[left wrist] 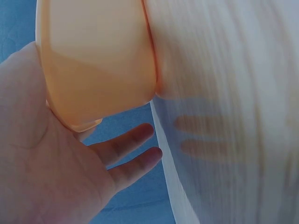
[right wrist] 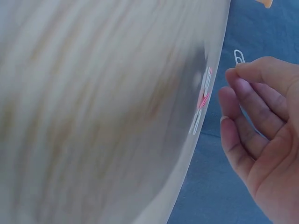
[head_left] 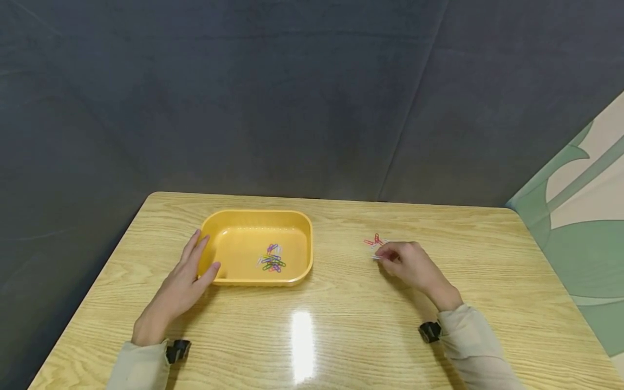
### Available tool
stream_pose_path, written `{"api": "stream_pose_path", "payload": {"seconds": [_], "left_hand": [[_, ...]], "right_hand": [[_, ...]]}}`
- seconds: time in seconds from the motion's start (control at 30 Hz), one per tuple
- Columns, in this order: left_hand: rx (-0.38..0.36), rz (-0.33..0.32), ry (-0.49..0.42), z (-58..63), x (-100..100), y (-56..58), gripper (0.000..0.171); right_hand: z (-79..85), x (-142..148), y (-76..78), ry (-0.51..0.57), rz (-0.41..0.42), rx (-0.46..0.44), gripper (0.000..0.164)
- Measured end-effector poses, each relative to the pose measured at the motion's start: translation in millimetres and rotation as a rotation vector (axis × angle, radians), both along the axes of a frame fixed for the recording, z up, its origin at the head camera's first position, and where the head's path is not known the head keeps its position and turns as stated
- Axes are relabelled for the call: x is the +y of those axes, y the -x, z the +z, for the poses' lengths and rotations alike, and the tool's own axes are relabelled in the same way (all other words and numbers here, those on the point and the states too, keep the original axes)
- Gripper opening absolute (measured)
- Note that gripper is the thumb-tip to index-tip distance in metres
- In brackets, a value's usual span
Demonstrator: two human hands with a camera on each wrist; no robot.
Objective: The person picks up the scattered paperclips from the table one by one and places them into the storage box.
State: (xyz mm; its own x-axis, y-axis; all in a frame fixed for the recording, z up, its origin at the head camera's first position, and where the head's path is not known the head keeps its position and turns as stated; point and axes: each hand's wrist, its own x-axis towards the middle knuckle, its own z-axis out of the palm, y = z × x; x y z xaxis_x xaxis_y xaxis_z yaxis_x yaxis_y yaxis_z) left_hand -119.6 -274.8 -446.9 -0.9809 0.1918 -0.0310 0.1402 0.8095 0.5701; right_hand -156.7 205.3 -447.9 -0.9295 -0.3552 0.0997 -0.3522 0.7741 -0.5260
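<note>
My left hand (head_left: pixel 177 290) lies at the left end of a yellow plastic tray (head_left: pixel 244 281), fingers extended and spread at its rim. Seen from the left wrist, the palm is against the tray's wall (left wrist: pixel 98 60) and two fingers stretch out below it. A cluster of colourful paper clips (head_left: pixel 273 262) lies inside the tray. To the right, my right hand (head_left: pixel 411 265) pinches a white paper clip (right wrist: pixel 239 57) between thumb and forefinger. Just beyond the fingertips, red paper clips (head_left: pixel 377 238) and white ones lie on the table, partly hidden by the hand.
The light wood table (head_left: pixel 351 336) ends at the back against a dark curtain (head_left: pixel 292 108). A green and beige patterned cloth (head_left: pixel 580 238) hangs beyond its right edge. A dark wrist camera (head_left: pixel 429 331) is worn at the right cuff.
</note>
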Motion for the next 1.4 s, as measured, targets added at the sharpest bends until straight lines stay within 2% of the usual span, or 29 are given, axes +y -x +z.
{"api": "stream_pose_path", "payload": {"seconds": [0.77,1.4], "left_hand": [[-0.002,0.004,0.009,3.2,-0.7,2.2,0.077],[-0.004,0.0,-0.008,-0.1,-1.2,3.7,0.08]], "right_hand": [[11.1,-23.5,0.1,0.076,0.015,0.043,0.008],[22.7,-60.9,4.5,0.202,0.056,0.064,0.011]]}}
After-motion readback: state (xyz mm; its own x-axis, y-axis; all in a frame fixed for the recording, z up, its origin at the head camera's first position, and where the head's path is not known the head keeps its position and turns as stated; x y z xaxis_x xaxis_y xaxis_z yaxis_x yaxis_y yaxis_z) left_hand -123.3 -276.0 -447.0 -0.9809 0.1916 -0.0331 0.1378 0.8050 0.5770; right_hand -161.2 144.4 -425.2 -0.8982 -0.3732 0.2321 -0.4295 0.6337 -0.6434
